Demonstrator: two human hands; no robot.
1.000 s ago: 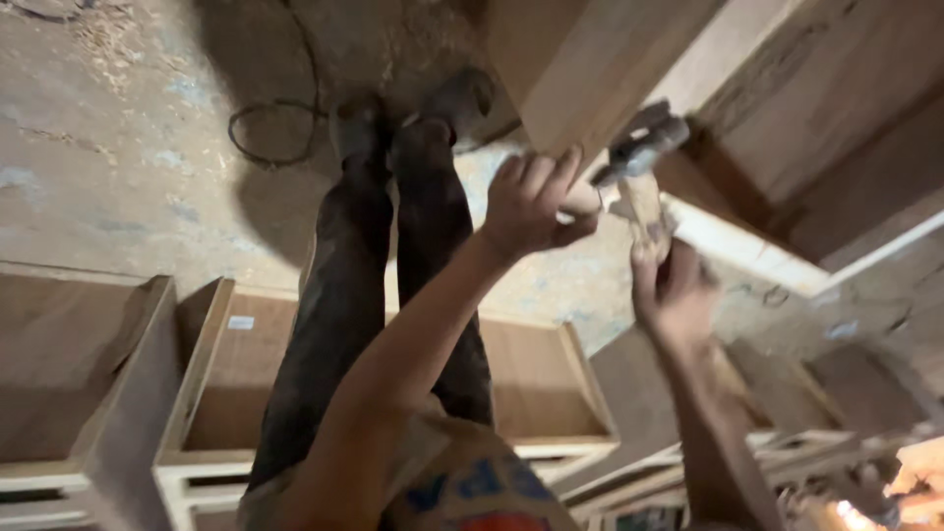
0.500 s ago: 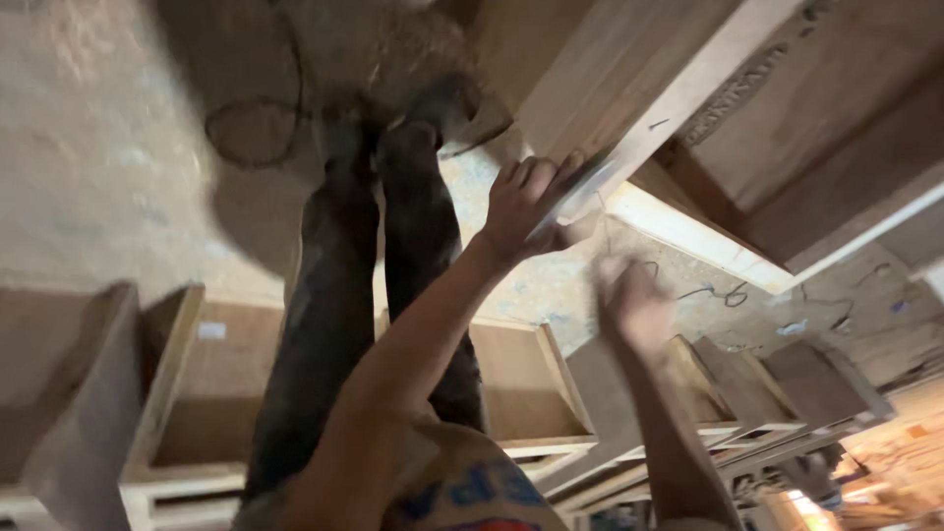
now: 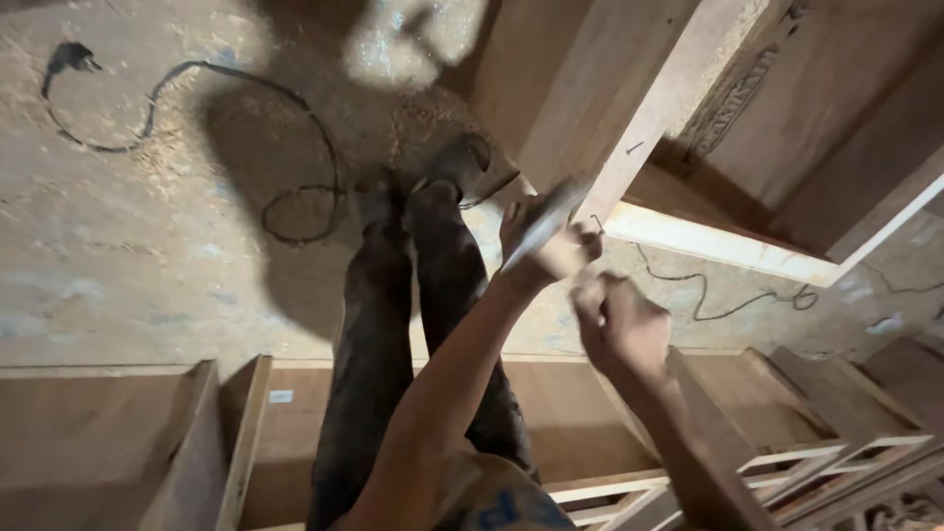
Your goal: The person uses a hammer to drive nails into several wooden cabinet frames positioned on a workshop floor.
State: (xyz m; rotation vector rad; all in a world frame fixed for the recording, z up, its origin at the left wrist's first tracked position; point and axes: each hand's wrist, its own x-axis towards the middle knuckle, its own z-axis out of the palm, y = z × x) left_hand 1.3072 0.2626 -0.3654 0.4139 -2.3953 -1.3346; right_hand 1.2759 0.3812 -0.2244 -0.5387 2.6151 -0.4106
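Seen from above, standing on a dusty concrete floor [image 3: 147, 285] strewn with sawdust. Left hand [image 3: 541, 241] raised to the pale edge of a wooden frame [image 3: 639, 128], fingers curled around a thin, light, blurred piece [image 3: 544, 224], perhaps a strip or sheet; too smeared to name. Right hand [image 3: 615, 320] lower and just beside, closed into a loose fist; whether anything sits inside, impossible to tell. A small dark mark or nail [image 3: 634, 149] visible on the frame edge above the left hand, a bent bit of wire [image 3: 596, 222] close by.

Judged as mid-job: frame already assembled and standing, edge still bare, pale wood, no finish apparent. More unfinished cabinet boxes [image 3: 246, 433] lined up below, slatted frames [image 3: 836, 462] at lower right, so plenty left. Black cable [image 3: 295, 187] looping across the floor near the dark shoes [image 3: 423, 187].
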